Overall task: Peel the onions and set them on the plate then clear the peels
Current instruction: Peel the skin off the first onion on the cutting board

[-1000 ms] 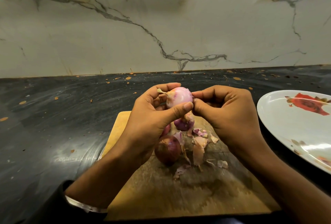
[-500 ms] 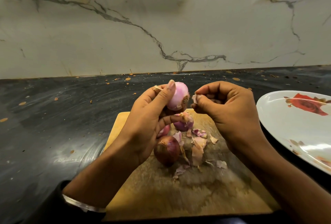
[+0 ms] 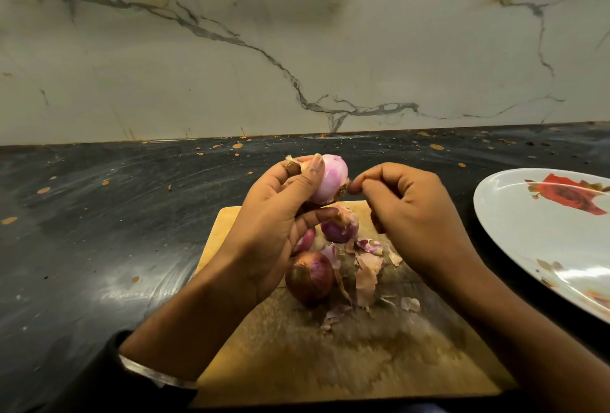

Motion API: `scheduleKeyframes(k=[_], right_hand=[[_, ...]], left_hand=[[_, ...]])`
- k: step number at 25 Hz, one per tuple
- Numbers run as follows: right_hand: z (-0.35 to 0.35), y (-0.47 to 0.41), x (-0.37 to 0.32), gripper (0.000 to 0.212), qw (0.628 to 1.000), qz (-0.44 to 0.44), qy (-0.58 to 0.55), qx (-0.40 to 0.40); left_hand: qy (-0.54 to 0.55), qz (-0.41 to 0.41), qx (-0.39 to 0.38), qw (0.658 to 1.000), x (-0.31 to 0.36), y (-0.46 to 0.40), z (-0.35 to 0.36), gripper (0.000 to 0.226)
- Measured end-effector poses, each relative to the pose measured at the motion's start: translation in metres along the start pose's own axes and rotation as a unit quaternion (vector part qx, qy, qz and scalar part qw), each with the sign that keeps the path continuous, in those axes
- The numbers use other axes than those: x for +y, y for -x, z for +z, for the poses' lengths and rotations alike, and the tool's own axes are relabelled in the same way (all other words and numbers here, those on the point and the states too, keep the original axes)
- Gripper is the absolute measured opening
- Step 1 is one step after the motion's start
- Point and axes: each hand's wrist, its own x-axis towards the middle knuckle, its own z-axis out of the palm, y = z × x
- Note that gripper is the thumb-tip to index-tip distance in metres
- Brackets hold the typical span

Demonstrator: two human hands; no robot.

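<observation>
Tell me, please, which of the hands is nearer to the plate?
Right. The right hand hovers over the cutting board, just left of the plate; the left hand holds an onion farther left.

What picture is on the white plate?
A red rose print on the plate, seen in the head view.

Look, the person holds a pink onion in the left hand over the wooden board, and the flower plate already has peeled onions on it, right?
Not quite. The head view shows the plate holds no onions. The left hand does hold the pink onion over the wooden board.
</observation>
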Motion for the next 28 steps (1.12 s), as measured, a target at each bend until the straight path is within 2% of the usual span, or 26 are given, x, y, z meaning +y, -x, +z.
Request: scheduleKeyframes(k=[1,5,11,24,28], right_hand=[[0.0007,0.0009,0.0000,0.017,1.000,-0.007,0.002,0.004],[-0.0013,0.0005,0.0010,0.019,0.998,-0.037,-0.042,0.040],[-0.0023,0.0007,-0.0008,0.019,0.993,-0.053,-0.103,0.025],[-0.0010,0.0034,0.0016,0.001,0.995,-0.076,-0.026,0.061],[0.0006,0.0046,0.0020,0.002,0.994,-0.078,-0.024,0.077]], left_hand=[[0.002,0.002,-0.005,1.000,0.0001,-0.0001,0.0003,0.043],[0.000,0.001,-0.021,1.000,-0.0002,0.0004,0.0018,0.040],[0.011,0.006,-0.033,0.999,0.0011,0.0024,0.0032,0.040],[-0.040,0.019,-0.029,0.999,-0.0028,0.0066,0.0042,0.054],[-0.047,0.023,-0.035,0.998,-0.0033,0.0068,0.0042,0.052]])
